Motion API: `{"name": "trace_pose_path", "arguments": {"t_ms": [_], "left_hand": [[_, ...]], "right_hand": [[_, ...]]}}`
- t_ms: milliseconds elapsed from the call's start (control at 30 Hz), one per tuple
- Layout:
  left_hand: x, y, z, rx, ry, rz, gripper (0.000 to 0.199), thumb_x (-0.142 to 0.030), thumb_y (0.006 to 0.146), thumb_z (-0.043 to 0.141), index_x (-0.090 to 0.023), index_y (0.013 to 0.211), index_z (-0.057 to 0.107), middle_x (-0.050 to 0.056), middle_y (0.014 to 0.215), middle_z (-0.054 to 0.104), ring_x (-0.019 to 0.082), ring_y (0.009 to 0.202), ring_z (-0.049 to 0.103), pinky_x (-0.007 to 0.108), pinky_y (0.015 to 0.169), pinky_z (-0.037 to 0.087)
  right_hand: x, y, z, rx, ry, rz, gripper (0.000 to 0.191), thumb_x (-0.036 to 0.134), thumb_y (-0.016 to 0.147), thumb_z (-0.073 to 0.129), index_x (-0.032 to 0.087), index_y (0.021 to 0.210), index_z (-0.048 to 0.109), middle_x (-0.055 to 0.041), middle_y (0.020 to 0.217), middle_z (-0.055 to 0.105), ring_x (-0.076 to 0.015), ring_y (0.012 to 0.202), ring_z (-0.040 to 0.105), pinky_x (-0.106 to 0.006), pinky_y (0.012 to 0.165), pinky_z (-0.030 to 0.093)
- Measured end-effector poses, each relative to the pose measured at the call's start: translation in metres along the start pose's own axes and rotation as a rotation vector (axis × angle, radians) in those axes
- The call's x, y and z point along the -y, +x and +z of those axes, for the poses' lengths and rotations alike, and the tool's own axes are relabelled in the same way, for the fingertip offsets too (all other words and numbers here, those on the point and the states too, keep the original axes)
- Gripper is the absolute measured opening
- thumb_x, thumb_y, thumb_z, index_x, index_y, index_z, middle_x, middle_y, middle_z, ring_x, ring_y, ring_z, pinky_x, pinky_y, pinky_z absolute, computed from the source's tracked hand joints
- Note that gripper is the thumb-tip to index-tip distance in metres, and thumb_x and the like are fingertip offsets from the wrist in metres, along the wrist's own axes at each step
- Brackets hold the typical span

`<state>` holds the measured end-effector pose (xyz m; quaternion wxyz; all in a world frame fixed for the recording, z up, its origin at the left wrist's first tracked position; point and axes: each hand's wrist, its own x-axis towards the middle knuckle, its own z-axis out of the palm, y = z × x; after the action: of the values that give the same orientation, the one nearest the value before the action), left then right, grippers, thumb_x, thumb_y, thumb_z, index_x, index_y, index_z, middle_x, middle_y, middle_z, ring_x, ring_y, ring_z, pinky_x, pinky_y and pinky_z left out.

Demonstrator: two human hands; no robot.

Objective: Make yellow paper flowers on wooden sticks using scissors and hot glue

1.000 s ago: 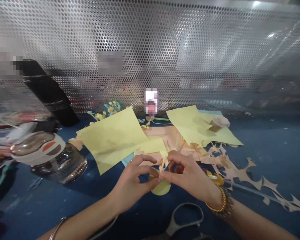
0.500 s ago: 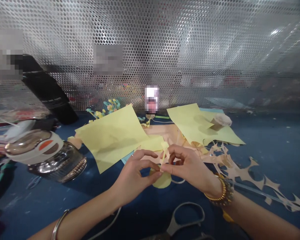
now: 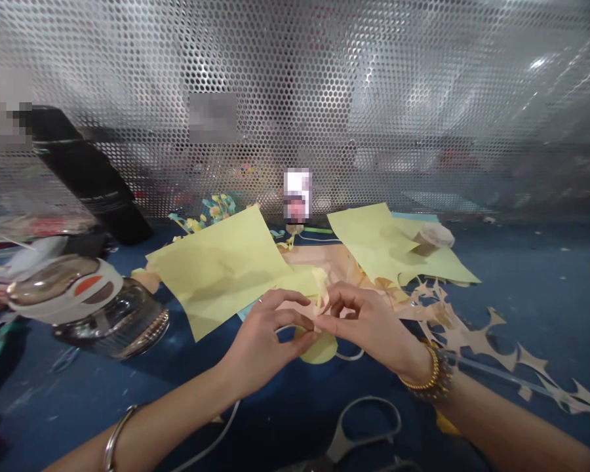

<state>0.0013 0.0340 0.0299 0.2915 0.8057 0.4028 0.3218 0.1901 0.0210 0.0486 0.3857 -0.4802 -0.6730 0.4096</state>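
As I pinch the foot of a small yellow paper piece (image 3: 319, 282) between the thumbs and forefingers of my left hand (image 3: 270, 337) and right hand (image 3: 364, 321), I have it slightly farther from me than a second ago. The yellow disc (image 3: 319, 353) below my fingertips has shifted that way too, and a white cord (image 3: 351, 358) now shows beside it; the scissors (image 3: 338, 447) and the left yellow sheet (image 3: 226, 269) lie much as they did. The piece is narrow, its long axis nearly straight up the view, its wider head pointing away from me. Whether the disc touches the table (image 3: 521, 282), I cannot tell.
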Motion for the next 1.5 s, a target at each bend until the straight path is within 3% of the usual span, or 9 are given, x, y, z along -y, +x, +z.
{"name": "trace_pose_path", "arguments": {"t_ms": [300, 400, 500, 667, 800, 933, 1133, 1300, 1500], "left_hand": [[0.001, 0.004, -0.012, 0.021, 0.060, 0.000, 0.014, -0.034, 0.083, 0.059, -0.026, 0.083, 0.070, 0.004, 0.110, 0.061, 0.021, 0.106, 0.056, 0.036, 0.090, 0.046], [0.021, 0.013, -0.021, 0.003, 0.183, 0.009, 0.022, -0.037, 0.088, 0.050, -0.025, 0.095, 0.067, 0.005, 0.109, 0.062, 0.020, 0.107, 0.056, 0.035, 0.092, 0.045], [0.053, 0.022, -0.027, 0.006, 0.469, -0.005, 0.028, -0.037, 0.089, 0.046, -0.023, 0.110, 0.059, 0.006, 0.115, 0.061, 0.021, 0.109, 0.055, 0.038, 0.096, 0.042], [0.088, 0.033, -0.025, 0.034, 0.594, -0.032, 0.034, -0.032, 0.085, 0.051, -0.016, 0.115, 0.056, 0.012, 0.120, 0.059, 0.027, 0.116, 0.050, 0.044, 0.099, 0.037], [0.091, 0.036, -0.024, 0.053, 0.658, -0.025, 0.032, -0.033, 0.085, 0.052, -0.019, 0.113, 0.057, 0.012, 0.121, 0.059, 0.028, 0.118, 0.048, 0.043, 0.101, 0.035], [0.085, 0.037, -0.028, 0.100, 0.681, 0.002, 0.018, -0.027, 0.087, 0.049, -0.021, 0.094, 0.064, 0.009, 0.113, 0.064, 0.024, 0.114, 0.053, 0.037, 0.097, 0.038], [0.087, 0.037, -0.029, 0.092, 0.700, 0.011, 0.023, -0.025, 0.089, 0.044, -0.018, 0.093, 0.065, 0.009, 0.097, 0.068, 0.025, 0.097, 0.061, 0.036, 0.085, 0.045], [0.084, 0.035, -0.030, -0.018, 0.706, -0.058, 0.022, -0.025, 0.087, 0.045, -0.021, 0.083, 0.066, 0.007, 0.089, 0.069, 0.024, 0.085, 0.064, 0.033, 0.073, 0.047], [0.074, 0.042, -0.049, -0.356, 0.630, -0.209, 0.014, -0.024, 0.080, 0.049, -0.019, 0.089, 0.060, 0.007, 0.095, 0.068, 0.023, 0.089, 0.064, 0.032, 0.078, 0.048]], "right_hand": [[0.003, 0.006, -0.007, -0.048, -0.054, -0.052, 0.012, 0.027, 0.076, 0.066, 0.021, 0.069, 0.060, 0.0004, 0.081, 0.060, -0.0116, 0.068, 0.056, -0.023, 0.059, 0.046], [0.000, 0.009, -0.013, -0.107, -0.082, -0.057, 0.012, 0.030, 0.076, 0.067, 0.021, 0.070, 0.061, -0.0002, 0.084, 0.063, -0.0122, 0.068, 0.057, -0.025, 0.062, 0.048], [-0.003, 0.011, -0.017, -0.146, -0.115, -0.021, 0.013, 0.033, 0.074, 0.067, 0.021, 0.071, 0.062, -0.0003, 0.084, 0.064, -0.0121, 0.064, 0.058, -0.026, 0.059, 0.048], [-0.003, 0.013, -0.017, -0.151, -0.142, -0.016, 0.014, 0.033, 0.073, 0.067, 0.021, 0.069, 0.063, -0.0008, 0.084, 0.066, -0.0125, 0.063, 0.059, -0.026, 0.059, 0.048], [-0.004, 0.015, -0.019, -0.151, -0.155, -0.001, 0.013, 0.033, 0.074, 0.067, 0.021, 0.071, 0.063, -0.0007, 0.082, 0.066, -0.0132, 0.065, 0.058, -0.027, 0.062, 0.048], [-0.004, 0.016, -0.020, -0.142, -0.166, 0.006, 0.013, 0.033, 0.075, 0.066, 0.021, 0.072, 0.063, -0.0012, 0.083, 0.066, -0.0143, 0.068, 0.058, -0.028, 0.063, 0.048], [-0.001, 0.021, -0.020, -0.136, -0.156, 0.003, 0.013, 0.033, 0.074, 0.067, 0.021, 0.070, 0.064, -0.0011, 0.079, 0.066, -0.0142, 0.066, 0.059, -0.027, 0.061, 0.048], [-0.001, 0.030, -0.017, -0.146, -0.133, 0.043, 0.012, 0.031, 0.072, 0.068, 0.020, 0.069, 0.064, -0.0004, 0.071, 0.064, -0.0132, 0.061, 0.057, -0.026, 0.057, 0.046], [-0.001, 0.047, -0.015, -0.126, -0.140, -0.014, 0.014, 0.032, 0.071, 0.069, 0.018, 0.072, 0.066, -0.0020, 0.074, 0.065, -0.0132, 0.062, 0.056, -0.027, 0.058, 0.045]]}}
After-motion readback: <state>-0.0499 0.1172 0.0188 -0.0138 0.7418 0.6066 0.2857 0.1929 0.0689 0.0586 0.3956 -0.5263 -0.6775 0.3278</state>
